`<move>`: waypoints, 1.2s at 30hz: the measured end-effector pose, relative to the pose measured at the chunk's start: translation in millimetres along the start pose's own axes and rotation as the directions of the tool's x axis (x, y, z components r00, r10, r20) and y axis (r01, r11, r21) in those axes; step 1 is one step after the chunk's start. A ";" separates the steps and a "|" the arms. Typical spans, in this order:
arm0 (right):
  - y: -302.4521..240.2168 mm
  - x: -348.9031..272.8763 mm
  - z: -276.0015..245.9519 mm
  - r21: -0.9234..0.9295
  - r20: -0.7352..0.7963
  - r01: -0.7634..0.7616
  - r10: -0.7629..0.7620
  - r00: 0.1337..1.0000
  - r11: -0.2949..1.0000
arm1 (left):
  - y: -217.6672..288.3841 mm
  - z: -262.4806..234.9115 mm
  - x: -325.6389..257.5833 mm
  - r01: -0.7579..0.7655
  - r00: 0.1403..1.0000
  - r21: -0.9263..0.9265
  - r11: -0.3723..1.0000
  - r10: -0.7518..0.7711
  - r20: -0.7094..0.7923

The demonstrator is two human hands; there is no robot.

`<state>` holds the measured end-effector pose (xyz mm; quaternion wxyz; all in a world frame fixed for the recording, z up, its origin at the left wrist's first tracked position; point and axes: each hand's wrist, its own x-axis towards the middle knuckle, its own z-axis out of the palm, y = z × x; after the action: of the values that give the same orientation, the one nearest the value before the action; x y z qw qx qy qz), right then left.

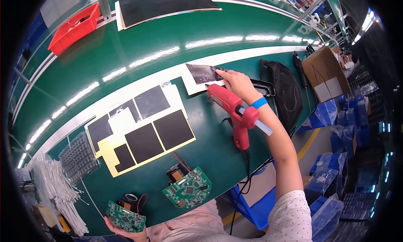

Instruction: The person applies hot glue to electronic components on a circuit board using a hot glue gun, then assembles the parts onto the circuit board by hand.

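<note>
At the lower left, my left hand (121, 231) grips a green circuit board (127, 217) with a round black part and red wires on its far side. Farther off, my right hand (238, 86) has its index finger and thumb closed on a glossy dark sheet (201, 74) with a white backing. Just below that hand, a red hot glue gun (233, 109) stands with a translucent glue stick (263, 127) poking out of its rear. A second green circuit board (189, 188) with red wires lies at the table's near edge.
Yellow-backed sheets with black squares (176, 128) lie mid-left, beside a clear plastic tray (78, 158) and white cable ties (56, 191). A black pouch (283, 93), a screwdriver (300, 70) and a cardboard box (325, 76) are at right. A red bin (75, 28) stands far left.
</note>
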<state>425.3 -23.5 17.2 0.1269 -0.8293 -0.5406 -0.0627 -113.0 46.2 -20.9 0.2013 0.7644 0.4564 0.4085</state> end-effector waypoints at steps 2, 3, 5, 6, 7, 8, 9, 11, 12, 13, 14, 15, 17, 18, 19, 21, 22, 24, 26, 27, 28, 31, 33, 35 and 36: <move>-1.6 0.2 0.3 0.001 -0.003 0.001 -0.001 1.000 1.000 | -1.1 -0.2 -0.5 -0.008 1.000 -0.002 1.000 0.008 -0.002; -1.9 0.3 1.0 0.004 -0.003 -0.004 0.004 1.000 1.000 | -1.3 -0.4 -1.0 0.005 1.000 -0.020 1.000 -0.005 -0.006; -2.6 -0.1 1.6 0.007 -0.001 -0.009 0.009 1.000 1.000 | -0.9 -0.7 -1.2 0.019 1.000 -0.037 0.999 -0.020 -0.008; -3.6 -0.8 1.0 0.012 -0.001 -0.017 0.017 1.000 1.000 | -0.3 -0.7 -0.8 0.015 1.000 -0.016 1.000 -0.015 -0.007; -4.1 -1.4 0.7 0.018 -0.001 -0.025 0.025 1.000 1.000 | 0.0 -0.4 -0.3 0.011 1.000 0.005 1.000 -0.011 -0.006; -4.7 -1.9 0.5 0.019 0.001 -0.023 0.023 1.000 1.000 | -0.1 -0.5 -0.4 0.013 1.000 0.007 1.000 -0.013 -0.006; -4.8 -2.4 0.3 0.018 -0.007 -0.026 0.026 1.000 1.000 | -0.4 -0.2 -0.3 0.018 1.000 -0.006 1.000 -0.018 -0.002; -4.4 -2.3 1.1 0.020 -0.015 -0.027 0.027 1.000 0.999 | -1.2 -0.5 -1.0 0.024 1.000 -0.014 1.000 -0.024 0.000; -3.8 -1.8 1.6 0.018 -0.025 -0.023 0.023 0.999 1.000 | -1.8 -0.6 -1.4 0.018 1.000 -0.008 1.000 -0.018 0.000; -3.4 -1.2 2.0 0.016 -0.036 -0.019 0.020 0.999 1.000 | -2.1 -0.5 -1.7 0.011 1.000 -0.002 1.000 -0.011 -0.001; -3.7 -0.5 2.0 0.018 -0.036 -0.018 0.018 0.999 1.000 | -1.8 0.4 -2.0 0.010 1.000 0.000 1.000 -0.010 -0.002; -4.2 0.6 1.1 0.005 -0.012 -0.035 0.035 0.999 0.999 | -0.3 1.9 -2.4 0.004 1.000 -0.002 1.000 -0.004 -0.011; -4.5 1.3 0.7 -0.010 0.011 -0.052 0.052 0.999 0.999 | 1.3 3.8 -1.5 -0.002 1.000 -0.006 1.000 0.002 -0.020; -4.3 0.5 0.7 0.014 0.013 -0.068 0.068 0.998 0.998 | 1.7 4.9 -1.0 -0.006 1.000 -0.009 1.000 0.006 -0.023; -3.7 0.4 0.3 0.036 0.014 -0.084 0.083 0.996 0.996 | 2.2 5.9 -0.5 -0.011 1.000 -0.014 1.000 0.011 -0.027; 0.4 0.2 2.4 0.081 -0.009 -0.072 0.073 0.997 0.994 | 2.9 3.8 -1.5 -0.006 1.000 -0.011 1.000 0.006 -0.029; 1.5 0.7 1.7 0.125 -0.033 -0.060 0.064 0.997 0.990 | 3.3 2.8 -1.9 -0.001 1.000 -0.009 1.000 0.001 -0.029; 2.7 0.7 4.5 0.158 -0.004 -0.085 0.087 0.996 0.984 | 0.1 0.8 -1.0 -0.005 1.000 0.003 1.000 0.005 -0.010; 4.1 -0.3 6.8 0.184 0.023 -0.107 0.105 0.994 0.977 | -2.9 -0.9 -1.4 -0.006 1.000 0.008 1.000 0.006 0.005; 5.9 -1.7 9.6 0.173 0.003 -0.078 0.078 0.997 0.982 | -4.2 -1.3 -2.4 -0.002 1.000 0.001 1.000 0.002 0.005; 6.9 -2.9 11.0 0.162 -0.016 -0.049 0.052 0.998 0.986 | -5.3 -1.5 -3.7 0.002 1.000 -0.007 1.000 -0.002 0.005; 4.0 -2.2 6.8 0.131 0.016 -0.061 0.059 0.998 0.990 | 5.7 2.4 -1.0 -0.013 0.999 -0.015 1.000 0.013 -0.034; 2.7 -2.0 5.5 0.120 0.024 -0.071 0.069 0.997 0.990 | 7.5 2.9 1.6 -0.011 0.999 -0.008 1.000 0.011 -0.035; 1.0 -0.9 2.6 0.109 0.028 -0.076 0.074 0.997 0.991 | 7.7 4.6 1.2 0.015 0.999 -0.073 0.997 -0.018 -0.040; 0.5 0.1 0.0 0.088 0.055 -0.089 0.085 0.995 0.992 | 7.6 5.4 1.5 0.014 0.999 -0.073 0.997 -0.018 -0.047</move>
<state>425.8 -23.7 17.2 0.1531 -0.8468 -0.5093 -0.0116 -104.3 44.1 -18.2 0.2213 0.7431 0.4520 0.4411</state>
